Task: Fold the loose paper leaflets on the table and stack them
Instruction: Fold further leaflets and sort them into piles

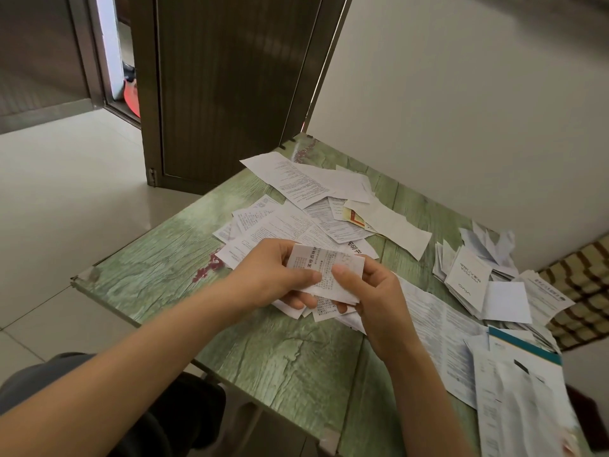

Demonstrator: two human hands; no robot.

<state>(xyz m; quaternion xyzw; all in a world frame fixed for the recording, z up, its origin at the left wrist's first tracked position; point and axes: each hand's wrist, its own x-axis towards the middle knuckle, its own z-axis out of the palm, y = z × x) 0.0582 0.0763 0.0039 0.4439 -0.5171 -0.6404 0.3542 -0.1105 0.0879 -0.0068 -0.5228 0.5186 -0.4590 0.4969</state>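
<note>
- A bare room: white wall (pixel 461 94) in the upper right of the frame, pale tiled floor (pixel 66 192) at left, and a dark door (pixel 224 94) standing open at top centre.
- A green wood-grain table (pixel 158 268) fills the middle and lower frame, with the person seated at its near edge.
- Loose leaflets (pixel 296 222) lie scattered and overlapping across the centre of the table. They are thin white sheets of small black print, some already creased.
- Large sheets (pixel 514 390) spread flat in the lower right, one with a teal band.
- A folded stack (pixel 468 282) sits at the right edge, untidy, with a white square on top.
- The held leaflet (pixel 324 268) is lifted just above the scatter at centre frame. It is partly folded, and its free edge droops.
- It looks feather-light, limp and easily torn or creased. It is probably best taken by opposite edges, with the fold pressed flat against the table.
- The left hand (pixel 267 275) pinches its left edge, thumb on top and fingers beneath.
- The right hand (pixel 372 291) grips its right edge the same way, with the two thumbs almost meeting.
</note>
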